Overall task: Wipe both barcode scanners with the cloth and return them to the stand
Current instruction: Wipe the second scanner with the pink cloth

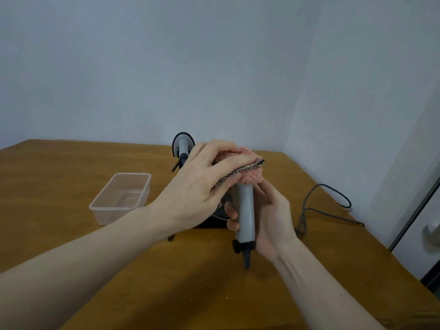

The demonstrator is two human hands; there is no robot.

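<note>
The right hand [269, 220] grips the grey handle of 1 barcode scanner [245, 213], holding it upright above the wooden surface [71, 246] with its cable end pointing down. The left hand [202, 184] closes its fingers and thumb around the pink cloth [247, 163], which is draped over the scanner's head, so the head itself is hidden. The second scanner [182, 146] sits farther back, apparently resting in the stand [214, 220], whose dark base is mostly hidden behind the hands; whether this 1 is already wiped cannot be told.

The step in hand appears to be wiping the held scanner's head. To do it well, the right hand should keep the handle steady while the left hand rubs the cloth around the head, covering the scan window and both sides, then slides down the handle. The right hand would need to shift its grip so the covered part of the handle gets wiped too. The cable [333, 203] trails across the surface to the right and could snag or tug when the scanner goes back, so some slack should be kept.

A clear plastic container [120, 198] stands on the surface to the left, well apart from the hands.
</note>
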